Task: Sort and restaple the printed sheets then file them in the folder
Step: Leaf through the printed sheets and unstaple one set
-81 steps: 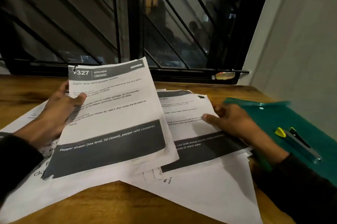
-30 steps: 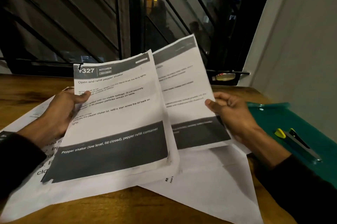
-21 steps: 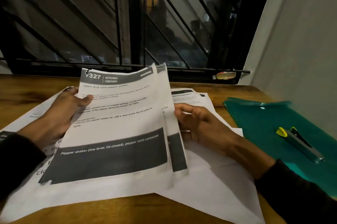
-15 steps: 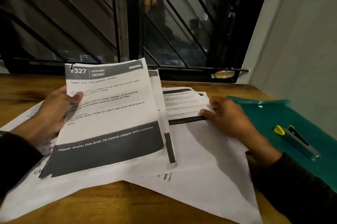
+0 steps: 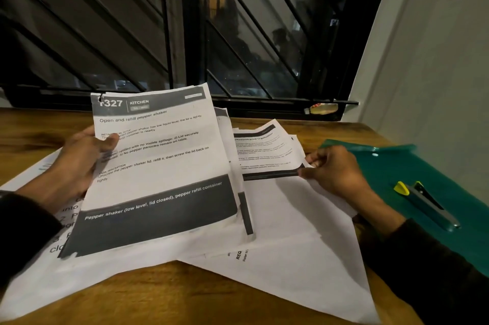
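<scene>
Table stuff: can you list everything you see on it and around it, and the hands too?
Held stack: one, white with grey bands, raised at left centre.
Small sheets: a few, white and grey, centre right.
Big sheets: several, white, spread flat underneath.
Folder: one, green, right side.
Stapler: one, grey with yellow end, on the folder.
Table: one, brown wood.
Window bars: dark, behind the table.
Left hand: holds the held stack's left edge.
Right hand: fingers pinch the small sheets' corner.

A barred window (image 5: 238, 33) is seen behind the wooden table (image 5: 185, 295); a grey wall (image 5: 436, 60) is seen beside it.
</scene>
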Demonstrator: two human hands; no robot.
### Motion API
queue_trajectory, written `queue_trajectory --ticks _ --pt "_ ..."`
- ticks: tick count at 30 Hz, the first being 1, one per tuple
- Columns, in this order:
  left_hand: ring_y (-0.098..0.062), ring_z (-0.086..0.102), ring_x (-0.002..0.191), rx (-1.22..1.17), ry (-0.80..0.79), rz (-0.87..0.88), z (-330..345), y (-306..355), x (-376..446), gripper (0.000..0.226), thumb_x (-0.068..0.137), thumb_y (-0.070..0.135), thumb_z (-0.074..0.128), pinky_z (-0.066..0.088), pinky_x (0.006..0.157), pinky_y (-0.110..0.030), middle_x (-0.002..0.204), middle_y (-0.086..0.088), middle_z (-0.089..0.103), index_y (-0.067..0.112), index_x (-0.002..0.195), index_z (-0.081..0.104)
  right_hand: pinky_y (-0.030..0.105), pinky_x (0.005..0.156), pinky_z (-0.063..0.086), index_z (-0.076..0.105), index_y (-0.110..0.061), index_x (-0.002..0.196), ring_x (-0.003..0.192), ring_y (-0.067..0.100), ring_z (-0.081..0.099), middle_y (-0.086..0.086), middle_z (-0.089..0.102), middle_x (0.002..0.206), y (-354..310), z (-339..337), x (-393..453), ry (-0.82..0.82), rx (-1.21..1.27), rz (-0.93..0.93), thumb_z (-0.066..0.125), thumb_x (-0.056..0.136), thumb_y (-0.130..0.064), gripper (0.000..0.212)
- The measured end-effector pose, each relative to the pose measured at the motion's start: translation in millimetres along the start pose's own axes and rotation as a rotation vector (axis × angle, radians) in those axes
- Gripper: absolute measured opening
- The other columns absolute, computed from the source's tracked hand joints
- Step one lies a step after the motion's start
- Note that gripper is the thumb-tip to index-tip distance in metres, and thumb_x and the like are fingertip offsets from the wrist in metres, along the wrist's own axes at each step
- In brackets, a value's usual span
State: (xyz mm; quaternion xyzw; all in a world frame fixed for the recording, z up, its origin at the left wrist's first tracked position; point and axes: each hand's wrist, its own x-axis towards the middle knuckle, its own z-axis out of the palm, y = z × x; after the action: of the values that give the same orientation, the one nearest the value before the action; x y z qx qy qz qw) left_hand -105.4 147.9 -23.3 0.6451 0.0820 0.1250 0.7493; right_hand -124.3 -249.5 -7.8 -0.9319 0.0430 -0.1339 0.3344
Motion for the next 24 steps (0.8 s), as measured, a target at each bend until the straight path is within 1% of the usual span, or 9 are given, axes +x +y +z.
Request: queue_trajectory --ticks 4,6,9,12,14,16,18,22,24 --pt "-0.013 0.072 0.084 -0.035 0.01 -0.017 -2.4 1.0 0.9 0.033 0.1 -0.001 0.044 0.056 0.067 -0.033 0.102 0.005 0.073 0.02 0.119 0.061 0.018 0.053 0.041 0.069 -0.011 0.079 0.059 0.007 0.057 -0.002 0.065 0.069 -0.4 -1.2 3.2 0.03 0.4 0.007 0.075 0.081 -0.016 0.008" --pt "-0.016 0.07 0.095 -0.059 0.02 -0.011 -7.3 1.6 4.1 0.035 0.1 0.0 0.044 0.056 0.069 -0.034 0.11 0.004 0.071 0.021 0.123 0.06 0.021 0.051 0.043 0.063 -0.016 0.074 0.056 0.01 0.057 -0.001 0.063 0.065 4.1 -9.2 10.8 0.196 0.521 0.005 0.07 0.086 -0.016 0.014" --pt "-0.019 0.067 0.108 -0.105 0.042 -0.007 -12.0 2.5 8.9 0.036 0.099 0.0 0.043 0.054 0.081 -0.035 0.116 0.002 0.071 0.022 0.121 0.061 0.036 0.061 0.053 0.06 -0.02 0.077 0.064 0.019 0.059 0.001 0.063 0.071 19.9 -31.5 26.9 0.495 0.566 0.009 0.066 0.088 -0.013 0.014" --pt "-0.012 0.074 0.084 -0.156 0.032 -0.042 -12.8 3.9 8.1 0.033 0.1 0.001 0.041 0.061 0.066 -0.031 0.097 0.006 0.077 0.023 0.112 0.062 0.045 0.078 0.058 0.063 -0.021 0.085 0.082 0.024 0.067 0.004 0.067 0.087 40.4 -51.2 38.4 0.629 0.568 0.099 0.065 0.087 -0.013 0.009" --pt "-0.008 0.074 0.073 -0.18 0.021 -0.05 -11.5 4.0 7.1 0.032 0.1 0.001 0.04 0.061 0.058 -0.028 0.085 0.009 0.077 0.023 0.106 0.062 0.044 0.082 0.057 0.065 -0.02 0.089 0.089 0.025 0.069 0.003 0.069 0.095 54.2 -57.7 44.7 0.645 0.597 0.149 0.065 0.087 -0.011 0.009" --pt "-0.008 0.074 0.071 -0.186 0.021 -0.051 -11.1 3.8 7.1 0.033 0.1 0.0 0.039 0.06 0.057 -0.028 0.083 0.009 0.077 0.023 0.104 0.062 0.043 0.082 0.058 0.068 -0.016 0.095 0.089 0.022 0.07 0.003 0.071 0.1 61.1 -60.4 48.1 0.642 0.648 0.175 0.063 0.088 -0.008 0.012" --pt "-0.009 0.074 0.07 -0.184 0.025 -0.056 -11.6 3.1 8.4 0.032 0.1 0.0 0.04 0.061 0.057 -0.029 0.083 0.008 0.077 0.023 0.104 0.063 0.038 0.083 0.058 0.067 -0.016 0.091 0.088 0.019 0.07 0.001 0.071 0.098 62.2 -62.1 47.6 0.648 0.687 0.185 0.061 0.089 -0.005 0.013" --pt "-0.009 0.074 0.073 -0.171 0.027 -0.057 -12.3 3.1 7.4 0.034 0.099 0.001 0.04 0.061 0.057 -0.028 0.096 0.008 0.075 0.022 0.112 0.063 0.039 0.087 0.057 0.064 -0.019 0.078 0.088 0.019 0.07 0.003 0.071 0.093 61.2 -63.7 44.5 0.658 0.725 0.176 0.061 0.088 -0.003 0.019" --pt "-0.009 0.074 0.076 -0.156 0.018 -0.05 -12.7 3.5 6.8 0.037 0.099 0.002 0.041 0.061 0.061 -0.029 0.107 0.006 0.073 0.023 0.122 0.061 0.036 0.081 0.058 0.064 -0.018 0.079 0.086 0.02 0.07 0.005 0.071 0.097 57.4 -60.4 41.3 0.58 0.729 0.175 0.061 0.089 -0.003 0.018"
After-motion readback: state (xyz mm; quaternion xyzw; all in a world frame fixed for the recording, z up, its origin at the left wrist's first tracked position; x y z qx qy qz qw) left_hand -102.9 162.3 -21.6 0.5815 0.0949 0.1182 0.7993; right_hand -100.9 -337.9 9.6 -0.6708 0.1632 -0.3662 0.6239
